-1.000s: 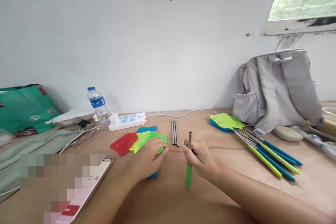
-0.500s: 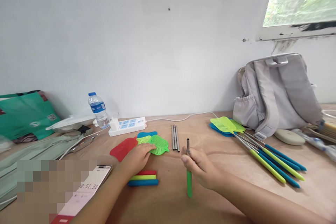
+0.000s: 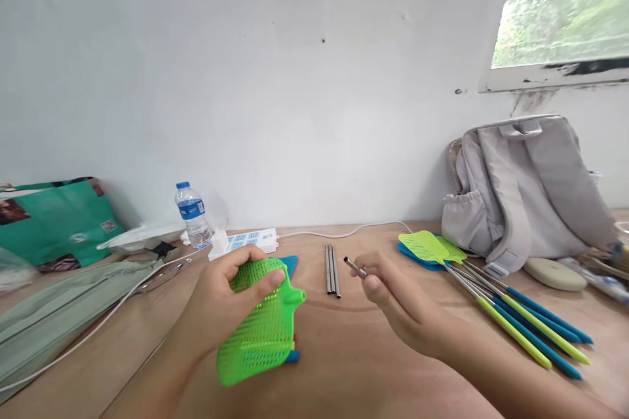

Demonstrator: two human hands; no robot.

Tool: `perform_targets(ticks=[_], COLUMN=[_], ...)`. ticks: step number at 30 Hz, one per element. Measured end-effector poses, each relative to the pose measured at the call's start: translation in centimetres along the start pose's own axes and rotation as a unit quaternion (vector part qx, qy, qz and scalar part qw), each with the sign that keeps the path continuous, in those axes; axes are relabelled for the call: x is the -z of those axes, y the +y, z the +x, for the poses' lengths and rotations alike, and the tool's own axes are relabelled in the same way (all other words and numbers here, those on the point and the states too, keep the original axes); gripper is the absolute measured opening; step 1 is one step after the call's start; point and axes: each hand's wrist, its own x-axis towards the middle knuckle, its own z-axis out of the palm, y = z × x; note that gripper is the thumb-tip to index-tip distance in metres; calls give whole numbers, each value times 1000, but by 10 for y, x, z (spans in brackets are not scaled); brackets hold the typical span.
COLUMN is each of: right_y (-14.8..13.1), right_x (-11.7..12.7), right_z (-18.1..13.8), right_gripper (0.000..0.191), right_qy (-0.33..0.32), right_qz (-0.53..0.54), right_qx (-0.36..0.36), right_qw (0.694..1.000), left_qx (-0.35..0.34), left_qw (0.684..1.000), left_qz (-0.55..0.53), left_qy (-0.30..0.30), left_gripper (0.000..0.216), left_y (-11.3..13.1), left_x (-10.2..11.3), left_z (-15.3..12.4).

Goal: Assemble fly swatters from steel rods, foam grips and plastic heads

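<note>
A bright green fly swatter head [image 3: 260,334] is pinched in my left hand [image 3: 230,298], its hollow neck turned to the right. My right hand [image 3: 398,304] grips a metal rod [image 3: 354,267], whose bare end points left toward that neck, apart from it. The rod's green handle is hidden behind my right hand. Several loose metal rods [image 3: 332,272] lie between and beyond my hands. Beneath the green head, a blue handle [image 3: 292,357] shows in part. A blue swatter head [image 3: 291,264] peeks out behind my left hand.
Several fly swatters with yellow-green and blue handles [image 3: 531,324] lie at the right, before a grey backpack [image 3: 521,190]. A white power strip [image 3: 250,240] and a water bottle [image 3: 193,216] stand near the wall. A green bag [image 3: 54,222] is at the far left.
My left hand has lifted the green swatter head off the pile and brought it nearer. My right hand has tipped the rod from upright to pointing left.
</note>
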Motion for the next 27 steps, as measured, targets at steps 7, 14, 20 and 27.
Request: perform_targets(ticks=[7, 14, 20, 27], right_y=[-34, -35, -29, -24], right_x=[21, 18, 25, 18], right_z=[-4, -4, -2, -2], right_gripper=[23, 25, 22, 23], right_qy=[-69, -57, -39, -49], right_qz=[-284, -341, -388, -377], right_qx=[168, 176, 199, 216], right_qw=[942, 922, 899, 899], left_qx=[14, 21, 16, 14], left_qw=[1000, 1000, 991, 985], left_qz=[-24, 6, 132, 169], left_qy=[-2, -3, 8, 25], left_gripper=[38, 39, 40, 41], left_y=[19, 19, 11, 11], left_x=[-6, -7, -11, -25], left_z=[-18, -17, -15, -20])
